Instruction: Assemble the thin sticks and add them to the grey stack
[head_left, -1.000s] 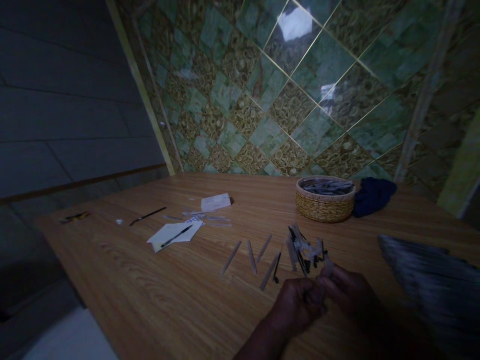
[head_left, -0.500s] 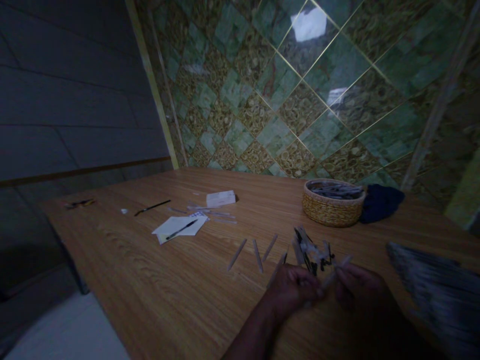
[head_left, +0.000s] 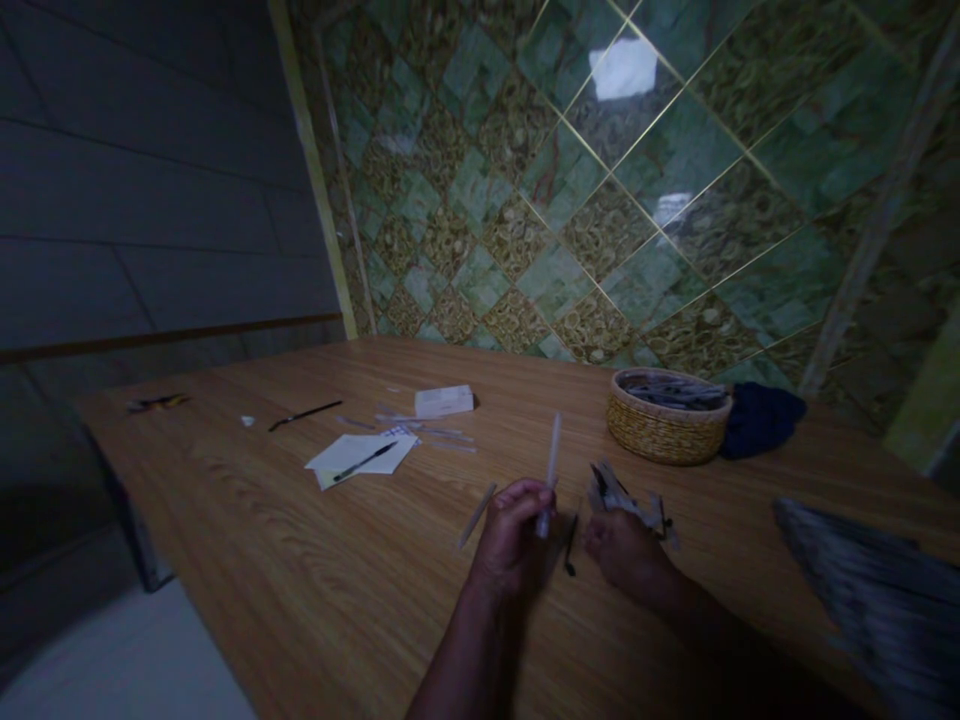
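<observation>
Head view: a pale tube (head_left: pixel 553 455) is held upright in the closed left hand (head_left: pixel 514 535). The right hand (head_left: pixel 626 550) lies against the pile of small parts (head_left: pixel 621 493) just beyond it on the table (head_left: pixel 300 560); its grip cannot be told. Selection of a part is judged in hand; a fine pinch is called for.

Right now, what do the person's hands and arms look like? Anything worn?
No gloves on the left hand or the right hand. The left forearm shows no sleeve or watch. The right forearm is too dark to tell whether it is sleeved.
</observation>
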